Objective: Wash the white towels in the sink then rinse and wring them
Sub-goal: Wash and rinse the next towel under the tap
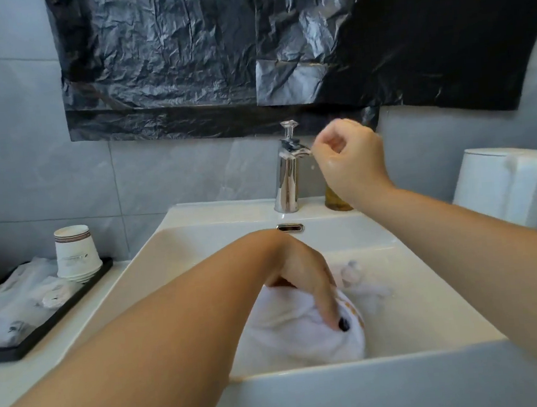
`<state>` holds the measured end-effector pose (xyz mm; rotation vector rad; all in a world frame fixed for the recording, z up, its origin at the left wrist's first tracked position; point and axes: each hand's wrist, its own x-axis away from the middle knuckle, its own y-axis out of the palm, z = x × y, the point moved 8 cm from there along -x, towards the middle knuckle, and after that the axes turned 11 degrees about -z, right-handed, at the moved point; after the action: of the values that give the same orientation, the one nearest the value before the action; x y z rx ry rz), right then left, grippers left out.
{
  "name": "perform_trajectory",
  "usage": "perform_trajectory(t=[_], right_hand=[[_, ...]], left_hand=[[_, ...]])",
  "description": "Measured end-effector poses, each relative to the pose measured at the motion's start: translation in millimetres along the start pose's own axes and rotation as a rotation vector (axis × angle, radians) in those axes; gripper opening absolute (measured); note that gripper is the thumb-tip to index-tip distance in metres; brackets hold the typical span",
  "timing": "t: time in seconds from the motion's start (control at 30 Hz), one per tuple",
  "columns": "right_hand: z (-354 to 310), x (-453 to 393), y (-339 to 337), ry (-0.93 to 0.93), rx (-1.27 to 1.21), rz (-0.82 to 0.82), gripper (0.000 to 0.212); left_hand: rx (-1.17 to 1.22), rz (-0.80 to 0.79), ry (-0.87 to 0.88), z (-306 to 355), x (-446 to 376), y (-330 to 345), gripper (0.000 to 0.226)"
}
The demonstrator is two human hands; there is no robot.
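A bunched wet white towel (292,340) lies in the white sink (340,375), near its front wall. My left hand (302,271) reaches down into the basin and grips the top of the bundle, fingers curled over it. More white cloth (361,279) lies in the water just behind and to the right. My right hand (347,157) is raised beside the chrome faucet (287,175), right of its lever, with wet fingers curled in a loose fist that holds nothing.
An amber bottle (333,201) stands on the sink ledge behind my right wrist. On the left counter, a black tray (74,301) holds stacked paper cups (75,252) and wrapped packets. A white toilet tank (512,182) is at right. Black plastic sheeting (246,43) covers the wall.
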<state>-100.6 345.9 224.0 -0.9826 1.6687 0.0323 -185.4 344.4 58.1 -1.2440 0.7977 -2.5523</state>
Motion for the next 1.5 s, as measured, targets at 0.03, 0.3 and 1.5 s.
perform_trajectory(t=[0.03, 0.3, 1.5], right_hand=[[10.6, 8.1, 6.4, 0.13, -0.029, -0.116, 0.012], [65.6, 155.6, 74.6, 0.848, -0.237, -1.74, 0.016], [37.5, 54.5, 76.0, 0.556, -0.627, -0.618, 0.044]], left_hand=[[-0.002, -0.017, -0.009, -1.4, -1.9, 1.5, 0.029], [0.231, -0.014, -0.154, -49.4, -1.1, 15.1, 0.008], [0.881, 0.878, 0.661, -53.6, 72.3, -91.0, 0.063]])
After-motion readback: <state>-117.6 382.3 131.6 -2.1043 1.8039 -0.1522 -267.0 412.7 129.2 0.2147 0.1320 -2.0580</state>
